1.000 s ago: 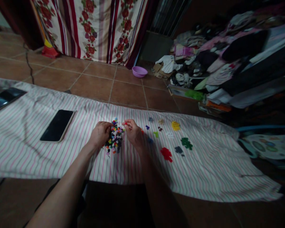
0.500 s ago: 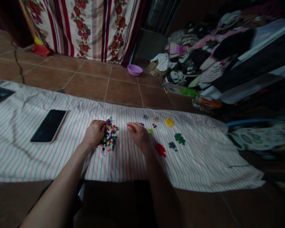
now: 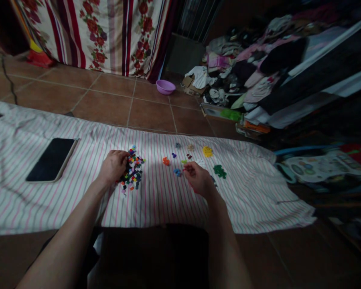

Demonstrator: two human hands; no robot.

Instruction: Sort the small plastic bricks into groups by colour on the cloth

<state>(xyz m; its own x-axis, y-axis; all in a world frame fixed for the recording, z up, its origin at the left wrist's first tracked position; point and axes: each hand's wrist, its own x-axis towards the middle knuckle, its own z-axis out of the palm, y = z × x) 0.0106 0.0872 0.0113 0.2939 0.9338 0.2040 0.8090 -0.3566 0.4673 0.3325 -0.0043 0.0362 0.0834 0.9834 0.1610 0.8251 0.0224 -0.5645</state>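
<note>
Small mixed-colour pieces (image 3: 134, 170), which look like tiny plastic blocks, lie in a loose heap on the striped cloth (image 3: 156, 204). My left hand (image 3: 112, 166) rests against the heap's left edge with its fingers curled, and its fingertips are partly hidden. My right hand (image 3: 198, 178) pinches a small red piece (image 3: 185, 169) above the cloth. Close to those fingertips lie a blue cluster (image 3: 177, 172) and a few lime green pieces (image 3: 183, 161). An orange cluster (image 3: 166, 161) sits between the two hands. Dark grey pieces (image 3: 213, 180) are partly covered by my right hand.
Further sorted clusters include yellow (image 3: 207, 151), dark green (image 3: 220, 171), beige (image 3: 190, 147), purple (image 3: 173, 155) and dark red (image 3: 189, 156). A phone (image 3: 51, 159) lies at left. Beyond the cloth, a purple basin (image 3: 165, 87) stands on the tiled floor near piled clothes (image 3: 228, 60).
My right hand has moved rightward with the red piece, uncovering the orange and blue clusters and covering the red cluster's place. My left hand stays by the heap. The view has shifted slightly.
</note>
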